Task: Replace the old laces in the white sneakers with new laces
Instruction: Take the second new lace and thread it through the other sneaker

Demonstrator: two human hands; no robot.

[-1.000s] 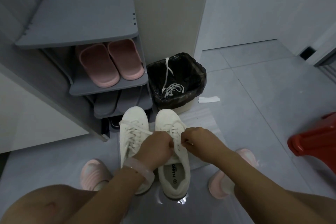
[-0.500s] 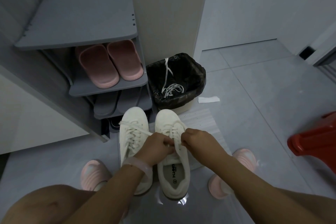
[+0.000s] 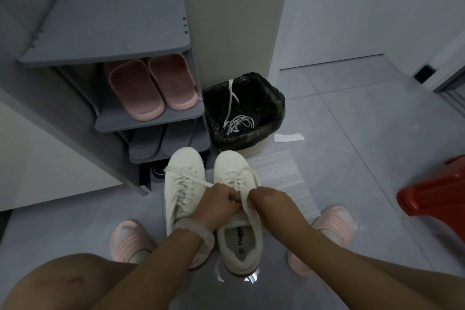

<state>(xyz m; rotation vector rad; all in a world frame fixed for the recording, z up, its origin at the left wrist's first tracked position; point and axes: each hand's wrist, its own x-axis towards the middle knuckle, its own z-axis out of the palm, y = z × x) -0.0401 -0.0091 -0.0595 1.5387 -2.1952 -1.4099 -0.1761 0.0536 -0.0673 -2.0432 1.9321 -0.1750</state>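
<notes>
Two white sneakers stand side by side on the floor (image 3: pixel 352 133), toes toward the bin (image 3: pixel 273 118). Over the right sneaker (image 3: pixel 239 211) the left hand (image 3: pixel 216 202) and right hand (image 3: pixel 270 199) pinch its lace (image 3: pixel 245 178). The left sneaker (image 3: pixel 183 184) is laced. Old laces (image 3: pixel 237 122) lie inside the bin, which stands just beside the shoe rack (image 3: pixel 151 118).

Open floor (image 3: pixel 364 133) lies to my right, up to a red stool (image 3: pixel 437 194). A shoe rack (image 3: pixel 113 33) blocks my left; a lined bin (image 3: pixel 244 111) stands just beyond the sneakers (image 3: pixel 208 171).
</notes>
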